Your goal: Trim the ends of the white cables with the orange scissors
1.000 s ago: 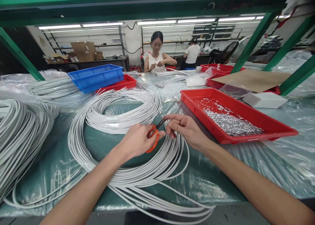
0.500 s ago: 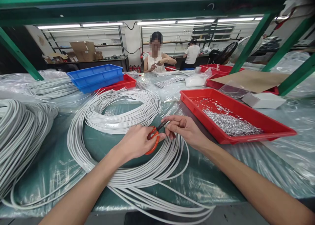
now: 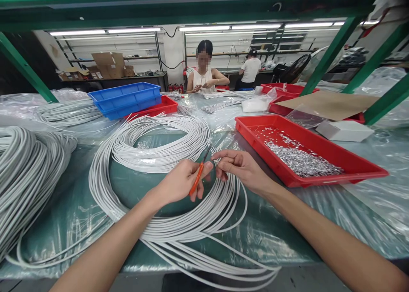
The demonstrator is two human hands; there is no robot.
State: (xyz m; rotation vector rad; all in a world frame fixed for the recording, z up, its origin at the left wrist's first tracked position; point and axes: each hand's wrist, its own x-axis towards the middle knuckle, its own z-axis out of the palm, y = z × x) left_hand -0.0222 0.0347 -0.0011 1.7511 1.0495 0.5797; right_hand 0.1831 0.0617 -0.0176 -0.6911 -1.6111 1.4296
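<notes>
Orange-handled scissors (image 3: 199, 176) are gripped in my left hand (image 3: 183, 181), the dark blades pointing up and away from me. They are turned edge-on, so I cannot tell how far the blades are apart. Close by on the right, my right hand (image 3: 240, 168) has thumb and fingertips pinched at the ends of white cables (image 3: 230, 194). The exact end between the fingertips is too small to make out. Both hands are over a large loose coil of white cable (image 3: 102, 185), and the blade tips stand just left of my right fingertips.
Right of my hands, a red tray (image 3: 287, 182) holds many small metal pieces (image 3: 303, 160). A blue bin (image 3: 124, 100) sits beyond the coil, and another cable bundle (image 3: 28, 185) lies at left. A green frame (image 3: 332, 55) spans above. A co-worker (image 3: 204, 77) sits opposite.
My left hand has rotated the scissors from a flat side view to edge-on, and the blades have drawn away from my right fingertips. My right hand keeps its pinch.
</notes>
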